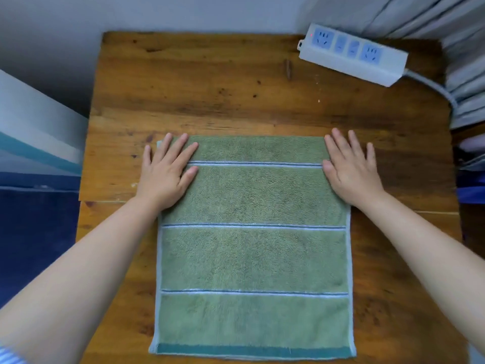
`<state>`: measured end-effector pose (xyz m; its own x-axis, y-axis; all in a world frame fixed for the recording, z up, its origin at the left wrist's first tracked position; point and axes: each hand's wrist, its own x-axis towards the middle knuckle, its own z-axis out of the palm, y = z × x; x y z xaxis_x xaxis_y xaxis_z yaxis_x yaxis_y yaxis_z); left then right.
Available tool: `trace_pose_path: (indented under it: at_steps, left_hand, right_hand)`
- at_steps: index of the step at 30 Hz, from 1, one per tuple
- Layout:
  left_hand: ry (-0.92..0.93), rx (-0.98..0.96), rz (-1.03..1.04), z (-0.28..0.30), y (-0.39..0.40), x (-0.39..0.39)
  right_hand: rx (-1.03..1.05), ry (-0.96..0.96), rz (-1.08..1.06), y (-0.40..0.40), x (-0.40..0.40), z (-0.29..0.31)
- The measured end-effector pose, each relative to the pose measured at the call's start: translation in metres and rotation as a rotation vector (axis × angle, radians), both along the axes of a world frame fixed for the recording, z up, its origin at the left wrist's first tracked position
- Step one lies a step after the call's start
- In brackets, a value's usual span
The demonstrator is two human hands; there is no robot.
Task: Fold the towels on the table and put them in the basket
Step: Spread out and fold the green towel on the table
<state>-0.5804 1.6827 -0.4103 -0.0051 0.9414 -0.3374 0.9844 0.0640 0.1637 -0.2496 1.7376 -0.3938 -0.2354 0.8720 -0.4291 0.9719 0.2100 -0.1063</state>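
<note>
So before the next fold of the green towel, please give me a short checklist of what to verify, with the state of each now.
1. Towel lies flat on the table: ok.
2. Left hand flat on the far left corner: ok.
3. Right hand flat on the far right corner: ok.
4. Towel edges aligned: ok at the sides; near edge looks slightly uneven.
5. Power strip lies apart from the towel: ok.
6. Basket ready: cannot tell, not in view.
</note>
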Motion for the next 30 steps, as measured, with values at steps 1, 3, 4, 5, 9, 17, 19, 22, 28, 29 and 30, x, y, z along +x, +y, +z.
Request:
trace_pose_path:
  at_steps: [1,3,4,5,9,17,19,22,28,29,30]
  left_hand:
    - [0.0,-0.008,0.005,0.001,0.001,0.0]
    - [-0.004,0.005,0.044,0.005,0.007,0.0]
    - [-0.01,0.017,0.073,0.008,0.01,-0.001]
    - [-0.005,0.032,0.091,0.012,0.015,-0.001]
    - [0.03,0.015,0.132,0.027,0.031,-0.002]
    - [-0.055,0.12,0.285,0.052,0.012,0.005]
    - [-0.169,0.16,0.303,0.064,-0.008,0.003]
    - [-0.318,0.181,0.31,0.072,-0.042,0.002]
    - [-0.362,0.257,0.147,0.084,-0.125,-0.004]
    - [-0.364,0.252,0.105,0.086,-0.138,-0.007]
    - [-0.356,0.23,0.07,0.086,-0.147,-0.009]
  right_hand:
    - [-0.005,0.013,-0.023,0.004,0.0,0.001]
    - [0.035,0.054,-0.038,0.014,-0.001,0.008]
    - [0.067,0.069,-0.035,0.018,-0.002,0.013]
    - [0.095,0.071,-0.026,0.022,-0.003,0.017]
    - [0.052,-0.047,0.022,0.036,-0.013,0.032]
    - [0.135,-0.018,-0.031,0.021,-0.017,0.062]
    - [0.208,0.057,-0.058,-0.002,-0.011,0.073]
    - [0.314,0.195,-0.124,-0.042,0.004,0.081]
    - [0.434,0.317,-0.151,-0.143,0.024,0.085]
    - [0.408,0.325,-0.163,-0.159,0.023,0.086]
    - [0.385,0.336,-0.171,-0.169,0.023,0.087]
